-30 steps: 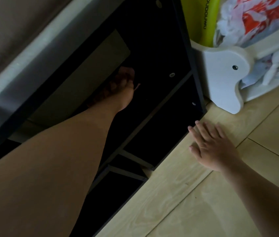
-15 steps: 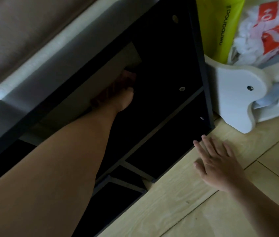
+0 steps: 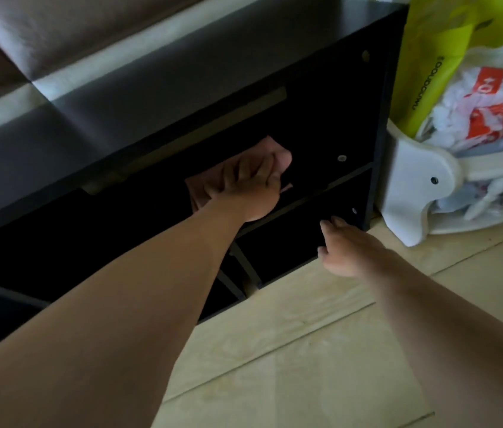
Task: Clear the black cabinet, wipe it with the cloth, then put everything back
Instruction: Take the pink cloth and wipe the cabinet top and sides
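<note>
Scene: a low black cabinet point(image 3: 339, 103) is seen from above, standing on a pale wood floor point(image 3: 305, 350), with both bare forearms reaching in from the near edge.
Left grip point(image 3: 250, 186): this bare hand is held inside the upper compartment at the cabinet's right end, and its fingers are curled around a pink cloth point(image 3: 199, 188).
Cloth: it is bunched under and around the left grip, with pink folds showing to the left of the hand and beyond its knuckles. It lies just above the dark shelf board. Which inner face it is pressed against cannot be told in the dim interior.
Right grip point(image 3: 345, 248): this hand is released, with fingers straight and nothing held. The fingertips point(image 3: 325, 225) are pointed at the front of the lower right compartment, near the cabinet's near right corner. Whether the cabinet is touched cannot be told.
Cabinet interior: very dark; a few round fittings are seen on the right side panel.
Right of the cabinet: a white curved frame point(image 3: 410, 186) is set just beside it, with a lime-green bag point(image 3: 435, 50) and a white plastic bag point(image 3: 491, 118) with red print behind it.
Far left: brown padded upholstery point(image 3: 58, 26) is seen beyond the cabinet top.
</note>
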### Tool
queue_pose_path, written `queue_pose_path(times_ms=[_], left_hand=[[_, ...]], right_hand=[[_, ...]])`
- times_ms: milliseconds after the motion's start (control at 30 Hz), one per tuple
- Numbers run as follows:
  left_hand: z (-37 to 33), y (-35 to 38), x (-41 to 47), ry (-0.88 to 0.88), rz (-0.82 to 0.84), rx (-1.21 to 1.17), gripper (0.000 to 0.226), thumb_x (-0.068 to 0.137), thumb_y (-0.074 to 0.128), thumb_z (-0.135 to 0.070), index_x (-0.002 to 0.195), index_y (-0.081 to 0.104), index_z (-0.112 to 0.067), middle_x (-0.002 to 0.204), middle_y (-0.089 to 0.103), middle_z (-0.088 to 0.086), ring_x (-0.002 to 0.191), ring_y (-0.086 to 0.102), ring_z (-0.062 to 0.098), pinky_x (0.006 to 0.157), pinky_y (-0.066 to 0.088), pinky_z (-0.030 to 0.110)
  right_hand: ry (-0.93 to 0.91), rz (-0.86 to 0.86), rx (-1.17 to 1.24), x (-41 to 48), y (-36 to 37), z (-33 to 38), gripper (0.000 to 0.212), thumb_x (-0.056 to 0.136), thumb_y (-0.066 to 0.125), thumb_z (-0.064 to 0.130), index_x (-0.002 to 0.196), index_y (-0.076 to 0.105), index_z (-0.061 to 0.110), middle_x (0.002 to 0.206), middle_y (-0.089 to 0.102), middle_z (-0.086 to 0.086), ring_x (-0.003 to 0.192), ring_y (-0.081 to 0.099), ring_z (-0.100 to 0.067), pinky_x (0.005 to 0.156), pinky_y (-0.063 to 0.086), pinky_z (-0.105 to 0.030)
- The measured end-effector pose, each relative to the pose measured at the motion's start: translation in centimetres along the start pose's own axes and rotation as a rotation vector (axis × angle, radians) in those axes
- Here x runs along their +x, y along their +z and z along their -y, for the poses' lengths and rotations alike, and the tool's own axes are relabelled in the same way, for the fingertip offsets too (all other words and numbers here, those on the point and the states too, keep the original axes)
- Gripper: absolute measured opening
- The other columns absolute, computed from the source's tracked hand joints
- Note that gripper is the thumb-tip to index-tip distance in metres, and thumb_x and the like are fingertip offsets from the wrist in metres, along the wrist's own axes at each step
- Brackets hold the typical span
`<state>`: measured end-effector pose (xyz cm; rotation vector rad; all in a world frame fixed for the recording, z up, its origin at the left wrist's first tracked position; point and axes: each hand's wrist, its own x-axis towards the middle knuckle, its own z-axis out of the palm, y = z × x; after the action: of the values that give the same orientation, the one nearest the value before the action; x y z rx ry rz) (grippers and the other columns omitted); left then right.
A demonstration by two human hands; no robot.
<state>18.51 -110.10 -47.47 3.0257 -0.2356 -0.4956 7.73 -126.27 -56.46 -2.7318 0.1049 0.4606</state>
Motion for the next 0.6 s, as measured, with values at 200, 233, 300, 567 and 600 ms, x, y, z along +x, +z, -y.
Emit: queue_pose_path(times_ms=[200, 233, 300, 567, 600], left_hand=[[-1.0, -0.5, -3.4, 0.013, -0.008, 0.040, 0.055, 0.102, 0.010, -0.060, 0.152, -0.012, -0.054, 0.166, -0.021, -0.007, 0.153, -0.016, 0.031, 0.110, -0.004, 0.076], [-0.9, -0.4, -3.4, 0.016, -0.010, 0.034, 0.055, 0.101, 0.010, -0.060, 0.152, -0.011, -0.055, 0.167, -0.020, -0.007, 0.153, -0.015, 0.032, 0.110, -0.003, 0.077], [-0.9, -0.4, -3.4, 0.022, -0.022, 0.021, 0.054, 0.101, 0.010, -0.060, 0.152, -0.009, -0.055, 0.167, -0.018, -0.005, 0.153, -0.014, 0.033, 0.110, -0.002, 0.077], [2.3, 0.0, -4.2, 0.127, -0.020, 0.034, 0.057, 0.096, 0.008, -0.068, 0.149, -0.011, -0.059, 0.167, -0.019, -0.009, 0.153, -0.018, 0.027, 0.113, -0.007, 0.070], [3.0, 0.1, -4.3, 0.135, -0.023, 0.039, 0.058, 0.095, 0.007, -0.069, 0.149, -0.011, -0.060, 0.167, -0.018, -0.009, 0.153, -0.018, 0.026, 0.114, -0.006, 0.069]], right_hand=[[-0.112, 0.031, -0.080, -1.4, -0.8, 2.3, 0.065, 0.105, 0.040, 0.037, 0.160, 0.013, 0.018, 0.169, 0.005, -0.004, 0.152, 0.018, -0.027, 0.116, 0.033, -0.044], [-0.111, 0.028, -0.082, -1.5, -0.8, 2.5, 0.065, 0.105, 0.040, 0.037, 0.160, 0.012, 0.018, 0.169, 0.004, -0.004, 0.152, 0.017, -0.026, 0.115, 0.032, -0.044], [-0.102, 0.028, -0.124, -1.7, -1.0, 2.8, 0.065, 0.105, 0.041, 0.038, 0.160, 0.013, 0.018, 0.168, 0.006, -0.004, 0.152, 0.019, -0.027, 0.115, 0.034, -0.045], [-0.041, 0.035, -0.104, -3.4, -1.4, 6.5, 0.062, 0.103, 0.040, 0.041, 0.157, 0.021, 0.017, 0.163, 0.020, -0.010, 0.145, 0.032, -0.033, 0.111, 0.039, -0.049], [-0.028, 0.043, -0.100, -3.5, -1.3, 6.8, 0.060, 0.103, 0.041, 0.042, 0.155, 0.025, 0.017, 0.159, 0.027, -0.011, 0.141, 0.038, -0.033, 0.108, 0.041, -0.049]])
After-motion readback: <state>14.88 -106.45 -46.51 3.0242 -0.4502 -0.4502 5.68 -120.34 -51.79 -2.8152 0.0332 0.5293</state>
